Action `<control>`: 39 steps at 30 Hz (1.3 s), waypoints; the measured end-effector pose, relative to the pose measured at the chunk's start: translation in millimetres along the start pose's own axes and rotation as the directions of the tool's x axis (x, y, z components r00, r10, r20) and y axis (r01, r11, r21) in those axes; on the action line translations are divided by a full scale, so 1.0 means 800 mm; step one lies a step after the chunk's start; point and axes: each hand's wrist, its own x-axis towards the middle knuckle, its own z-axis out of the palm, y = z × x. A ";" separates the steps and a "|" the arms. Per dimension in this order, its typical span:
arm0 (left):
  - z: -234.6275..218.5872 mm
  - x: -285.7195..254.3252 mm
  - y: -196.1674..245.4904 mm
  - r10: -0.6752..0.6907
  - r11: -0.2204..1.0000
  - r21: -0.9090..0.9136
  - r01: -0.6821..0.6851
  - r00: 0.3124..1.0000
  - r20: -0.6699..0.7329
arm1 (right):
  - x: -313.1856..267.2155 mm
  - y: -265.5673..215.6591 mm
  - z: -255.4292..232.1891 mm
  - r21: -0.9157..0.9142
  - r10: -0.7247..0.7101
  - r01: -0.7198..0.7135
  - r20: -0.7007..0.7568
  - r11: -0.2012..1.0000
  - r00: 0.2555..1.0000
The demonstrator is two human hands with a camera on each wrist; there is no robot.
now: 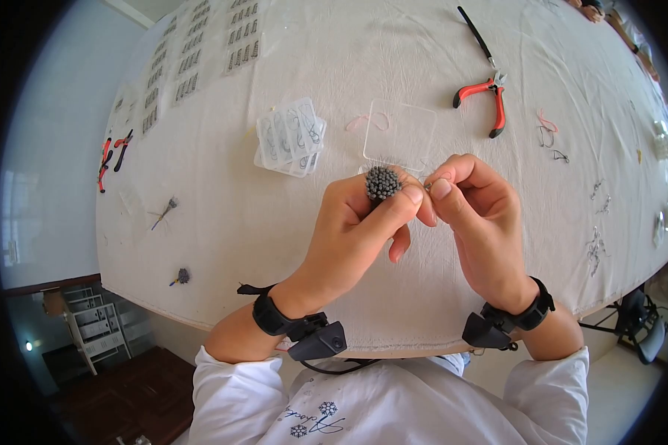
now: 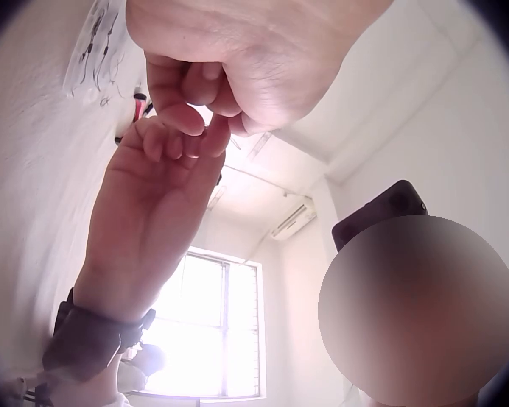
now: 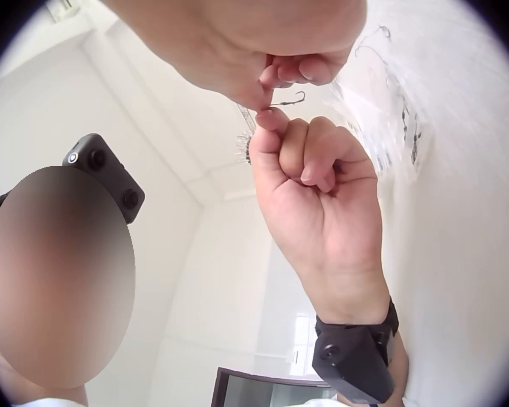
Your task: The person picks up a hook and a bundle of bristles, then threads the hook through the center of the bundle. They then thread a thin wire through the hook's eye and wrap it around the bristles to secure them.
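Note:
In the head view the left hand (image 1: 360, 230) grips a bundle of thin grey pieces with round ends (image 1: 383, 183), held upright between thumb and fingers. The right hand (image 1: 482, 219) pinches something tiny with thumb and forefinger, right beside the left fingertips. A small dark fish hook (image 3: 295, 99) shows between the two hands in the right wrist view, its bend pointing away from the fingertips. The left wrist view shows both hands meeting at the fingertips, with the bundle hidden there.
Clear boxes of hooks (image 1: 289, 137) and a transparent lid (image 1: 401, 130) lie beyond the hands. Red-handled pliers (image 1: 502, 104) are at the upper right, more pliers (image 1: 105, 165) at far left. Small bundles (image 1: 183, 276), loose hooks (image 1: 560, 156) and packets (image 1: 243, 55) lie around.

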 end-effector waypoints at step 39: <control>-0.011 -0.001 -0.003 0.080 0.971 0.223 -0.084 0.996 0.025 | 0.004 0.003 -0.007 -0.096 -0.083 0.077 -0.066 0.992 0.994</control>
